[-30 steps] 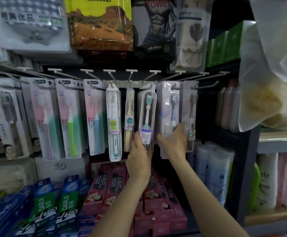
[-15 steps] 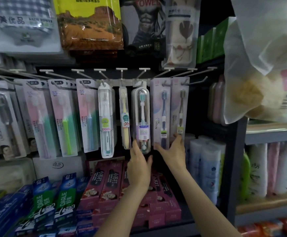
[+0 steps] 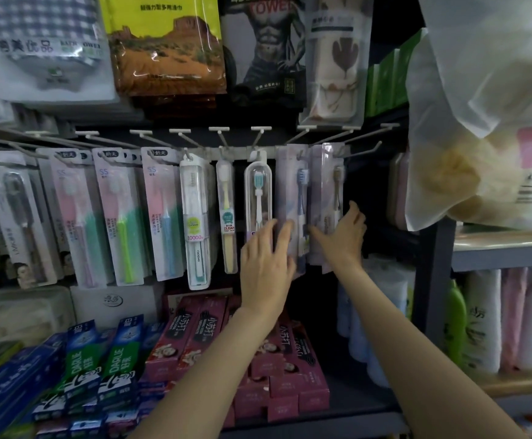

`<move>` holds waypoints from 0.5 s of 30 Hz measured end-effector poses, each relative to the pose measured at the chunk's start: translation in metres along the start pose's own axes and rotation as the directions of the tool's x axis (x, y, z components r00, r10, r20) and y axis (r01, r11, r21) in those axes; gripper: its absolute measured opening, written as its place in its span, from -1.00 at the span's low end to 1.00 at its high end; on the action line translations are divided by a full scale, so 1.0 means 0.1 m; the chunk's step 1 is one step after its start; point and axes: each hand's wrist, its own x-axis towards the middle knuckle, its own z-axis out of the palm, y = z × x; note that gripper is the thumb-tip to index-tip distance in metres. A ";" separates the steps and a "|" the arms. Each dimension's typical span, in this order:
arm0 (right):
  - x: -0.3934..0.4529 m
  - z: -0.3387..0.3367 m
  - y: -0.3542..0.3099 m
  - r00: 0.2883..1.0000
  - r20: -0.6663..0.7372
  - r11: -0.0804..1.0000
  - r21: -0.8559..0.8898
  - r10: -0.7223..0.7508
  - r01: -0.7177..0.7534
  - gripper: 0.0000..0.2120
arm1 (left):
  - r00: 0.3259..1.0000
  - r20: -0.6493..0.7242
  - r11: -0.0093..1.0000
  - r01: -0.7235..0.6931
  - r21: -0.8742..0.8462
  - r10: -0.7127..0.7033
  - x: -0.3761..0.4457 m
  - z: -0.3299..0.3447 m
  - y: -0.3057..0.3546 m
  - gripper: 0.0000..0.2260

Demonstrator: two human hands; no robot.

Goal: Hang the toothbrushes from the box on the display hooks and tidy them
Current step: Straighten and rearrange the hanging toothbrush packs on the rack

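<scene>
Packaged toothbrushes hang in a row on white display hooks (image 3: 226, 150). My left hand (image 3: 266, 267) lies flat with straight fingers against the front of the blue toothbrush pack (image 3: 294, 185). My right hand (image 3: 344, 236) holds the lower part of the brown toothbrush pack (image 3: 328, 185), thumb in front and fingers round its right edge. Left of them hang a clear-case toothbrush (image 3: 257, 191), a yellow one (image 3: 226, 204) and a white one (image 3: 195, 217). One hook (image 3: 364, 149) at the far right is bare. No box is in view.
Pink toothpaste boxes (image 3: 195, 337) and Darlie boxes (image 3: 119, 359) are stacked on the shelf below. Towel packs (image 3: 166, 42) hang above. A translucent bag (image 3: 480, 137) hangs close at the right, beside a dark shelf post (image 3: 432, 280) and bottles (image 3: 480, 321).
Both hands have risen and shifted right: the left from below the clear-case toothbrush onto the blue pack, the right from the blue and brown packs' bottoms to the brown pack's side.
</scene>
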 end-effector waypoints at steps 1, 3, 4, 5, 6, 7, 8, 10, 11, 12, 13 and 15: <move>0.05 0.02 0.00 1.000 0.031 1.000 0.010 0.005 -0.005 -0.09 | 1.000 0.006 1.000 -0.017 0.024 0.017 0.02 0.03 0.02 -0.46; 0.10 0.06 0.00 0.998 0.059 1.000 0.021 0.008 -0.010 -0.12 | 1.000 0.005 0.998 -0.018 0.052 0.018 0.05 0.06 0.04 -0.48; 0.11 0.09 0.00 0.998 0.055 1.000 0.026 0.010 -0.012 -0.15 | 1.000 -0.002 0.998 -0.007 0.061 0.007 0.05 0.07 0.03 -0.49; 0.11 0.11 0.00 0.999 0.041 0.999 0.032 0.015 -0.016 -0.18 | 1.000 -0.014 0.997 0.006 0.074 -0.005 0.06 0.08 0.02 -0.51; 0.11 0.14 0.00 0.999 0.027 0.999 0.034 0.024 -0.024 -0.21 | 0.999 -0.031 0.996 0.020 0.087 -0.017 0.06 0.07 0.00 -0.51; 0.10 0.16 -0.01 0.999 0.016 0.999 0.033 0.034 -0.035 -0.22 | 0.998 -0.046 0.995 0.037 0.093 -0.033 0.06 0.07 -0.02 -0.52; 0.10 0.18 -0.02 0.999 0.010 0.998 0.033 0.048 -0.048 -0.22 | 0.997 -0.055 0.994 0.059 0.088 -0.054 0.07 0.06 -0.04 -0.51; 0.10 0.23 -0.04 0.997 0.008 0.996 0.049 0.073 -0.073 -0.21 | 0.993 -0.065 0.993 0.105 0.058 -0.101 0.08 0.05 -0.07 -0.48; 0.11 0.25 -0.05 0.996 0.006 0.995 0.061 0.084 -0.084 -0.23 | 0.991 -0.066 0.992 0.122 0.033 -0.120 0.09 0.05 -0.08 -0.46; 0.12 0.27 -0.05 0.996 -0.002 0.993 0.068 0.093 -0.093 -0.26 | 0.989 -0.060 0.991 0.136 0.002 -0.136 0.09 0.05 -0.09 -0.45; 0.14 0.29 -0.04 0.995 -0.014 0.993 0.068 0.097 -0.096 -0.30 | 0.988 -0.050 0.989 0.145 -0.030 -0.146 0.08 0.06 -0.09 -0.44; 0.15 0.31 -0.03 0.994 -0.036 0.993 0.068 0.099 -0.096 -0.38 | 0.987 -0.041 0.986 0.152 -0.068 -0.155 0.07 0.09 -0.09 -0.41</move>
